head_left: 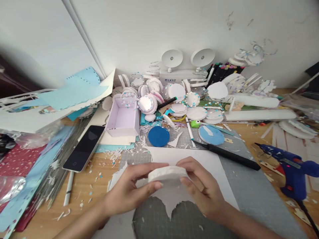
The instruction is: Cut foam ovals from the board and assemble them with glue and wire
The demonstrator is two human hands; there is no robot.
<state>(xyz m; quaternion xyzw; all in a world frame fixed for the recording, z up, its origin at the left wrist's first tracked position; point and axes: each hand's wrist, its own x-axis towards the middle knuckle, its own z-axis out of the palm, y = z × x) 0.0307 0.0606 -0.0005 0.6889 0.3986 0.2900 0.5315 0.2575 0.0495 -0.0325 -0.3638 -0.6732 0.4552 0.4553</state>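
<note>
Between my two hands a thick white disc [167, 173] is held up, tilted so its rim faces me. My left hand [133, 186] grips its left side, thumb on the near face and fingers behind. On the right edge, my right hand [201, 186] pinches it the same way. Below the disc lies a white paper sheet [214, 169] with large cut-outs and ragged edges, on a grey cutting mat [251, 189]. Beyond the sheet are a dark blue disc [159, 136], a light blue disc [211, 134] and a black pen-like tool [228, 155].
A blue glue gun [291, 169] stands at the right, its cord running down. A smartphone [84, 148] and a lilac box [123, 116] sit on the left. Several decorated white discs [196, 113] are piled along the wall. Paper scraps litter the wooden table [94, 189].
</note>
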